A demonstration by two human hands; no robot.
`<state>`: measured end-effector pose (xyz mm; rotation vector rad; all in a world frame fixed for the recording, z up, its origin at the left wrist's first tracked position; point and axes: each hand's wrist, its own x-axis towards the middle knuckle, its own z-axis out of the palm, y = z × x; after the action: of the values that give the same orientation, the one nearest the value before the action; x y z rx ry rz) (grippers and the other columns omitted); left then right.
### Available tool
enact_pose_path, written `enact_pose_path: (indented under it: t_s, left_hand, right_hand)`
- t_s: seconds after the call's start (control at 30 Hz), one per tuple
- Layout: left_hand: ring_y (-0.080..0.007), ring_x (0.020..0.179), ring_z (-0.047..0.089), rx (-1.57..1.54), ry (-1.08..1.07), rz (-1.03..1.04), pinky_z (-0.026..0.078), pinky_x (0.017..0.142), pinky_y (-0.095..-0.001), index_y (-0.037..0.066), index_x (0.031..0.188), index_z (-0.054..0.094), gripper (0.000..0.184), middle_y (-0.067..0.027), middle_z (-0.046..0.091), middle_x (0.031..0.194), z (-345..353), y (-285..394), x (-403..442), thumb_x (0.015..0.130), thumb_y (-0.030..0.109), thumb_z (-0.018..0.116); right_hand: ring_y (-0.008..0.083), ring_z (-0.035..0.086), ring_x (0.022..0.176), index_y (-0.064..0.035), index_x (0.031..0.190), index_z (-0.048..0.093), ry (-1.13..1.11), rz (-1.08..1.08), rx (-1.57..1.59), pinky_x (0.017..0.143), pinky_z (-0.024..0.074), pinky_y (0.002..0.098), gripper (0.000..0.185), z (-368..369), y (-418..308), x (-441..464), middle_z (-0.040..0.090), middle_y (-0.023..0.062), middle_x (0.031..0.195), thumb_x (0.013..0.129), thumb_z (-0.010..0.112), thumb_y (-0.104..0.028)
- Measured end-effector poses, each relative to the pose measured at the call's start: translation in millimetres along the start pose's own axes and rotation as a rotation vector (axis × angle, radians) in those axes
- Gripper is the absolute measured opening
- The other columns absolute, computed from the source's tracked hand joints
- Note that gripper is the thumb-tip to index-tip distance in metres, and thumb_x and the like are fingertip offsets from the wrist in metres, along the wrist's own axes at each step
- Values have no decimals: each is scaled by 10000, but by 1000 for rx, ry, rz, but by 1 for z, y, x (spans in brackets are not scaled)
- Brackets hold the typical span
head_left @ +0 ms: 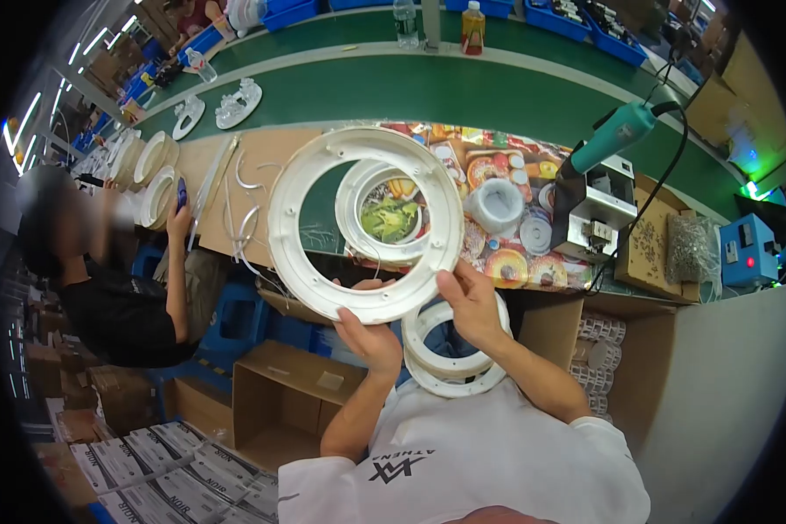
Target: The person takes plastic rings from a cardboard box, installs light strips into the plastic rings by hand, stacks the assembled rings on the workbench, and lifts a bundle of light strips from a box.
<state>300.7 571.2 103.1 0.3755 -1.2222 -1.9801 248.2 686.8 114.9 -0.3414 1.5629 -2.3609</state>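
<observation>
A large white plastic ring [293,218] is held up in front of me, tilted, with small holes and bosses around its face. My left hand [371,339] grips its lower edge, fingers behind it and thumb in front. My right hand [473,306] is closed on its lower right edge. Behind it, partly seen through its opening, a smaller white ring [351,210] lies on the food-print table cover [445,162]. More white rings [415,354] rest on my lap below my hands.
A teal electric screwdriver [616,135] leans in a metal stand [598,214] at right. Nearby are a white tub [496,205], a cardboard tray of screws [646,244] and a blue device [749,251]. Cardboard boxes [293,393] stand below. A co-worker [122,306] sits at left.
</observation>
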Motion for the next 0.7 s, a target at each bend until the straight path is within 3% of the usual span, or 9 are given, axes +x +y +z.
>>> enact_pose_path:
  t_s: [0.17, 0.23, 0.27, 0.3, 0.37, 0.47, 0.53, 0.57, 0.7]
  left_hand:
    - [-286, 1071, 549, -37, 65, 340, 411, 956, -390, -49, 1392, 191, 690, -199, 501, 1202, -22, 23, 40, 930, 434, 359]
    - [-273, 1132, 518, 285, -155, 108, 382, 989, -383, -43, 1395, 208, 678, -190, 490, 1241, -34, 50, 67, 930, 422, 372]
    - [-229, 1130, 514, 99, -275, -26, 371, 992, -343, -67, 1362, 297, 619, -186, 506, 1233, -41, 49, 81, 947, 388, 365]
    - [-206, 1106, 521, 253, -347, -21, 380, 971, -320, -72, 1338, 343, 566, -179, 527, 1215, -43, 48, 92, 953, 341, 386]
    - [-169, 1017, 547, 627, -419, -83, 419, 889, -282, -70, 1251, 476, 402, -158, 594, 1136, -18, 67, 101, 949, 194, 454]
    - [-192, 733, 621, 1068, -494, 90, 500, 681, -315, -81, 1013, 571, 284, -105, 632, 827, -10, 44, 118, 927, 178, 492]
    - [-191, 569, 607, 762, -446, -352, 509, 522, -304, -109, 935, 568, 281, -154, 622, 746, -7, 26, 124, 908, 161, 498]
    - [-288, 570, 644, 880, -391, -185, 510, 550, -375, -122, 893, 571, 288, -231, 629, 677, -24, -3, 136, 881, 159, 507]
    - [-270, 506, 634, 1089, -368, 31, 503, 456, -340, -134, 836, 560, 305, -237, 613, 636, -29, -16, 148, 886, 157, 484]
  right_hand:
    - [49, 520, 777, 35, 1141, 578, 1, -32, -485, 710, 442, 220, 333, -45, -36, 23, 627, -6, 875, 967, 482, -233]
    - [48, 511, 737, 39, 1096, 605, 11, -39, -551, 677, 438, 222, 338, -56, -49, 45, 623, -12, 824, 968, 479, -247]
    - [54, 461, 674, 26, 957, 610, -40, -99, -642, 617, 403, 229, 291, -58, -59, 62, 559, -21, 724, 952, 497, -241]
    - [61, 411, 612, 14, 819, 616, -90, -158, -731, 557, 369, 236, 294, -58, -68, 80, 495, -30, 624, 937, 515, -236]
    - [62, 492, 659, 56, 869, 669, -235, -149, -892, 576, 405, 254, 335, -59, -75, 126, 606, 0, 706, 916, 541, -250]
    - [86, 538, 637, 35, 888, 699, -150, 95, -804, 572, 437, 271, 327, -50, -69, 195, 640, 30, 681, 857, 621, -281]
    - [96, 555, 633, 25, 910, 706, -133, 77, -811, 578, 449, 278, 336, -50, -50, 233, 658, 44, 691, 837, 652, -299]
    - [102, 567, 649, 11, 932, 706, -186, 79, -856, 600, 458, 281, 327, -52, -37, 249, 671, 60, 721, 828, 668, -296]
    - [112, 581, 682, -21, 944, 714, -279, 15, -886, 640, 470, 291, 298, -52, -3, 274, 688, 76, 771, 818, 693, -290]
